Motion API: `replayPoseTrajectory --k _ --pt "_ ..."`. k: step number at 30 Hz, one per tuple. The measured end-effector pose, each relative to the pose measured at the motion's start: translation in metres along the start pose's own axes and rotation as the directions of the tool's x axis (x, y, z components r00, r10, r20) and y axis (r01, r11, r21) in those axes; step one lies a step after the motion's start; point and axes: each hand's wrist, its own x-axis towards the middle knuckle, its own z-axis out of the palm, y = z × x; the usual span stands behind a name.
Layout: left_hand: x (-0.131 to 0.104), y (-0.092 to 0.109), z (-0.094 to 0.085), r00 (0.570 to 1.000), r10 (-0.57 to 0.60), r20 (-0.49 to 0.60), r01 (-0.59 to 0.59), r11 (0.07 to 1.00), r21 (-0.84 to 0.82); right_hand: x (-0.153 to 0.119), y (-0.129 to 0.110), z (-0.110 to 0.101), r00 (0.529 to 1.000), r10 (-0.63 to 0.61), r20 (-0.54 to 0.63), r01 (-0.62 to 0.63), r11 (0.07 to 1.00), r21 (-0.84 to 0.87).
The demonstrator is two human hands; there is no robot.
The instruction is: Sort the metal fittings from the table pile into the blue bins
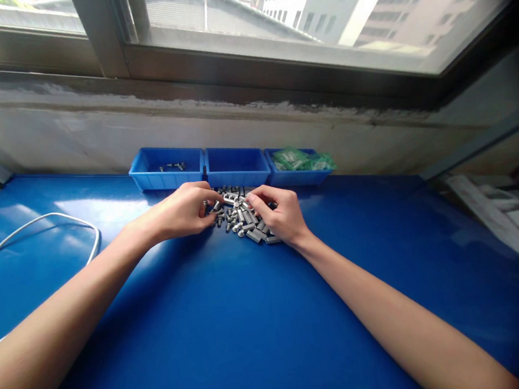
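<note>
A heap of small metal parts lies on the blue table, with screws [229, 226] toward its left and grey metal spacers [253, 235] toward its right. My left hand [189, 210] reaches into the heap's left side. Its fingers are curled, and small screws show between thumb and index finger. At the right side, my right hand [284, 211] is closed, thumb and index fingertip pressed together over the parts. Whatever sits in that pinch is too small to make out, and the hand hides part of the heap.
Three blue bins stand along the wall: the left bin [164, 180] has a few screws, the middle bin [239, 177] shows a bare floor, and the right bin [302, 178] holds green plastic packets [295, 159]. A white cable [55, 214] curves across the table's left side.
</note>
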Motion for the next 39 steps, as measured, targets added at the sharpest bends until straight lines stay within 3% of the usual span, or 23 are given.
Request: replayPoseTrajectory --k 6,15,21,26,32,39 --pt "0.002 -0.004 0.003 1.000 -0.003 -0.017 0.004 0.998 0.063 0.000 0.000 0.000 1.000 0.022 0.004 -0.022 1.000 -0.003" --pt "0.000 -0.002 0.013 0.990 -0.062 -0.126 0.084 0.981 0.172 0.000 0.001 0.000 0.999 0.032 0.010 -0.032 0.999 -0.001" --pt "0.002 0.002 0.014 0.967 -0.182 -0.179 0.195 0.979 0.055 0.001 0.003 0.000 0.999 0.048 0.012 -0.048 0.999 0.012" --pt "0.003 0.000 0.015 0.963 -0.200 -0.183 0.212 0.976 0.043 0.001 0.002 0.001 0.999 0.040 0.008 -0.040 0.999 0.021" --pt "0.002 -0.003 0.020 0.960 -0.177 -0.216 0.185 0.983 0.018 0.001 0.002 0.001 0.999 0.045 0.009 -0.045 0.999 0.022" --pt "0.007 0.009 0.012 0.909 -0.182 -0.374 0.132 0.979 -0.156 0.001 0.003 0.000 0.998 0.064 0.002 -0.064 0.997 0.042"
